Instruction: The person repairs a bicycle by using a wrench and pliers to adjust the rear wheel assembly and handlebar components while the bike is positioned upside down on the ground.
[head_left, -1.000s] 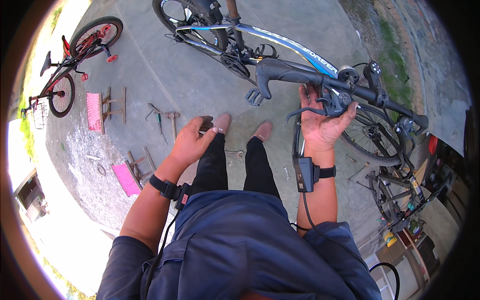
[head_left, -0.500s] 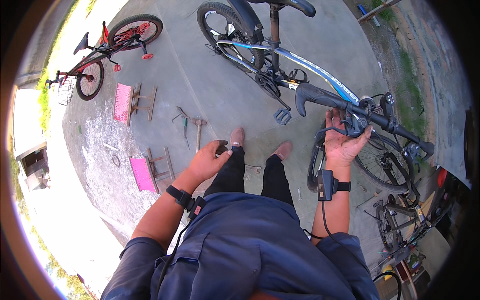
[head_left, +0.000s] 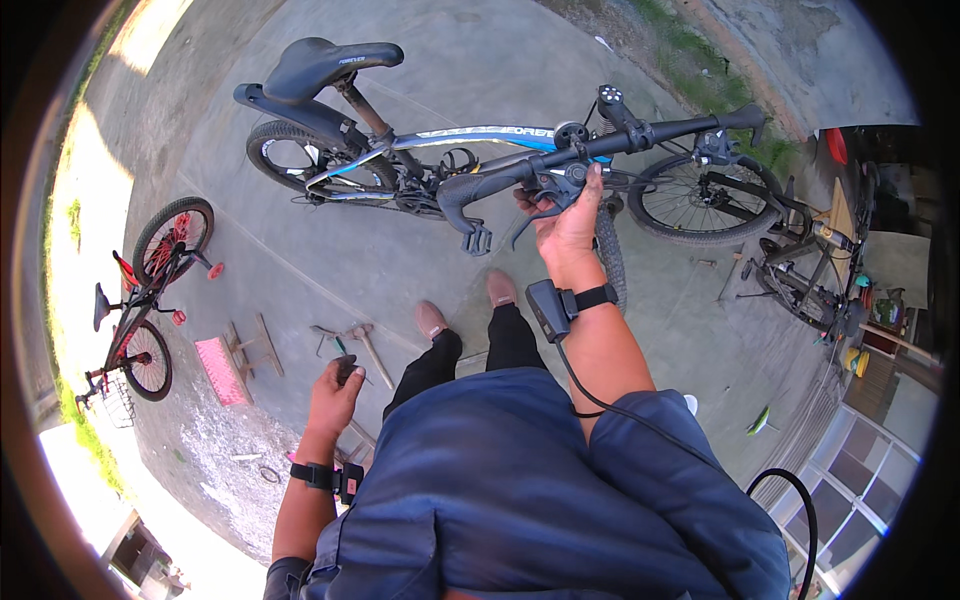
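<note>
A bicycle with a white, blue and black frame point(head_left: 490, 137) stands before me, its black handlebar point(head_left: 640, 135) crossing on the right. My right hand point(head_left: 568, 225), palm up, cups the brake lever and shifter point(head_left: 562, 183) from below, beside the dark rubber grip point(head_left: 480, 192). Its thumb reaches up on the right of the shifter; the other fingertips are partly hidden behind it. Low on the left, my left hand point(head_left: 338, 393) hangs clear of the bicycle, its darkened fingers loosely bent and the thumb apart. Nothing shows in it.
A hammer point(head_left: 370, 350) and other tools lie on the concrete beyond my left hand. Near them stands a pink-seated folding stool point(head_left: 222, 370). A small black and red bicycle point(head_left: 150, 290) is at the far left; another bicycle point(head_left: 800, 280) and clutter stand right.
My view has swung to the right and the bicycle appears turned, with its saddle now fully in view. My right hand stays at the brake lever and shifter; my left hand is farther from the bicycle.
</note>
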